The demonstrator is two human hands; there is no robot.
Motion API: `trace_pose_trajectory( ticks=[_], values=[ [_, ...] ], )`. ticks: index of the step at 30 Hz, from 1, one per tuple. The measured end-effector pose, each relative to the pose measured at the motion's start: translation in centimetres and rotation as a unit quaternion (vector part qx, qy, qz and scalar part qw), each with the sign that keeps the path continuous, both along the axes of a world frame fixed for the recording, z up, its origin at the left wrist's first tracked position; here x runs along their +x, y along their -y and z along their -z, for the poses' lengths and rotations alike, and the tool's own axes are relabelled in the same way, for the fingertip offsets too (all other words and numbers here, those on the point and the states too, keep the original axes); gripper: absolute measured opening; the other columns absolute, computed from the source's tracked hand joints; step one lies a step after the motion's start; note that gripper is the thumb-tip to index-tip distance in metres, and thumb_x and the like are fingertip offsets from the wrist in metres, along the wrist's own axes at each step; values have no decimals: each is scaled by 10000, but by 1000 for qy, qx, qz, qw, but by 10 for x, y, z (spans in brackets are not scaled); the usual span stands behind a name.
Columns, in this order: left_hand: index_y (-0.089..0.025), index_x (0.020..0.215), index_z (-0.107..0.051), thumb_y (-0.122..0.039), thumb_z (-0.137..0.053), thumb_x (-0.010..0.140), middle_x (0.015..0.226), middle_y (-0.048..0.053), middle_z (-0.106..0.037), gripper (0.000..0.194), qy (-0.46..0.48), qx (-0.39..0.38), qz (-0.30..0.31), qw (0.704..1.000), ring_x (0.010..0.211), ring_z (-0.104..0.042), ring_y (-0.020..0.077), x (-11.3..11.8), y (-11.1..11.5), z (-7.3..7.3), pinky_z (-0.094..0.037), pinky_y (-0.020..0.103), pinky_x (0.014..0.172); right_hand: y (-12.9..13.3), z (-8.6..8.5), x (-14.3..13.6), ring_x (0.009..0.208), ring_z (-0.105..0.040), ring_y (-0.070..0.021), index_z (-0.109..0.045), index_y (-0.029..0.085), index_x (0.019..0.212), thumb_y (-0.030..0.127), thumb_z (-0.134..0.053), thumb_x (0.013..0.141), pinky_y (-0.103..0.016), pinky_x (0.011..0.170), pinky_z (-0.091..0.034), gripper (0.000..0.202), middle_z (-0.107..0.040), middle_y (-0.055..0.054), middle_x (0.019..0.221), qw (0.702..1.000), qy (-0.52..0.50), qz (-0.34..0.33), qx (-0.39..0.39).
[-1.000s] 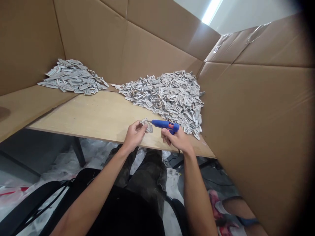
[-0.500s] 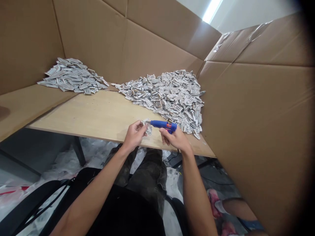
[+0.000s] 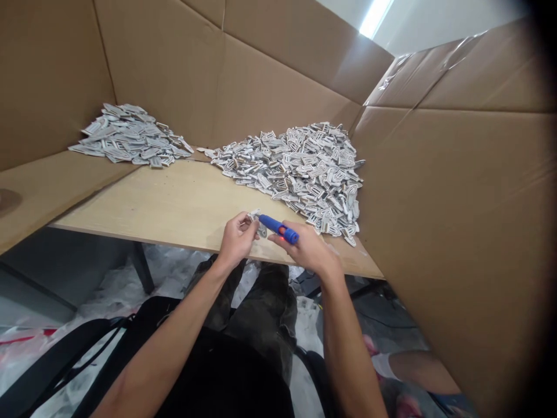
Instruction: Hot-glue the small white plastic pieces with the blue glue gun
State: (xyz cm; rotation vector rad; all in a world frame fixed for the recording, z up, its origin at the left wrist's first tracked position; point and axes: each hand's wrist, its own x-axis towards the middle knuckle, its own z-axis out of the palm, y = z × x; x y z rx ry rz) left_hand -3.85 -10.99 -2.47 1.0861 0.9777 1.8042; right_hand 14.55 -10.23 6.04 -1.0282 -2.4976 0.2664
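Observation:
My right hand (image 3: 304, 244) is wrapped round a blue hot glue gun (image 3: 278, 227), whose small red light shows near the back end. The gun's tip points left at a small grey-white flat piece (image 3: 261, 231). Pinched in the fingers of my left hand (image 3: 238, 237), that piece is partly hidden by the fingers and the gun. Whether the nozzle touches it I cannot tell. Both hands are above the front edge of the wooden table (image 3: 174, 203).
A large heap of slotted grey-white pieces (image 3: 304, 174) lies at the back right, and a smaller heap (image 3: 130, 136) at the back left. Cardboard walls (image 3: 278, 87) enclose the table. Another person's leg (image 3: 418, 371) shows at lower right.
The glue gun has moved a little left and turned, its back end now lower and nearer me. My right hand has moved left with it. My left hand has hardly moved.

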Motion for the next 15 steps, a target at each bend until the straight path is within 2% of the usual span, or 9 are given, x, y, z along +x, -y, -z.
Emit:
trace_pose_trajectory(
  ticks=[3,6,9,11,13,15],
  values=[
    [-188,788,-627,-444,-803,831,718,0,-636,314,-10,-2,-17,1000,615,-633,137,2,0,4,-515,231,587,2,2,-2,729,-560,-193,-574,224,912,416,-582,1043,-290,672,-376,233,-671,-62,904,994,7,21,112],
    [-179,851,-665,-415,-767,861,764,17,-687,257,-5,-35,-49,998,624,-664,142,5,-2,7,-516,231,601,0,0,1,718,-558,-206,-536,245,899,494,-578,1046,-300,670,-396,292,-642,-53,850,980,-86,35,178],
    [-167,842,-680,-363,-718,886,747,34,-703,204,-8,-74,-63,995,594,-664,141,3,-13,8,-495,231,580,-5,-4,8,654,-551,-199,-505,260,826,585,-572,1035,-300,646,-412,392,-601,-18,732,976,-144,44,155],
    [-161,823,-689,-299,-692,883,734,46,-712,150,-31,-88,-57,994,579,-657,141,-7,-28,6,-480,235,567,-10,-7,15,638,-568,-208,-532,266,823,644,-559,1015,-308,629,-417,425,-629,-24,714,978,-148,65,133],
    [-160,761,-681,-241,-675,863,676,53,-695,131,-61,-113,-68,989,556,-639,144,-29,-51,2,-459,244,551,-17,-8,22,639,-599,-224,-537,278,798,683,-535,999,-320,629,-425,452,-661,-39,711,982,-127,89,106],
    [-171,660,-627,-213,-661,843,592,49,-647,191,-97,-148,-101,979,509,-592,142,-63,-76,-7,-426,259,530,-24,-8,27,609,-613,-240,-538,293,770,706,-532,973,-335,612,-430,460,-667,-47,679,986,-105,97,82]
  ],
)
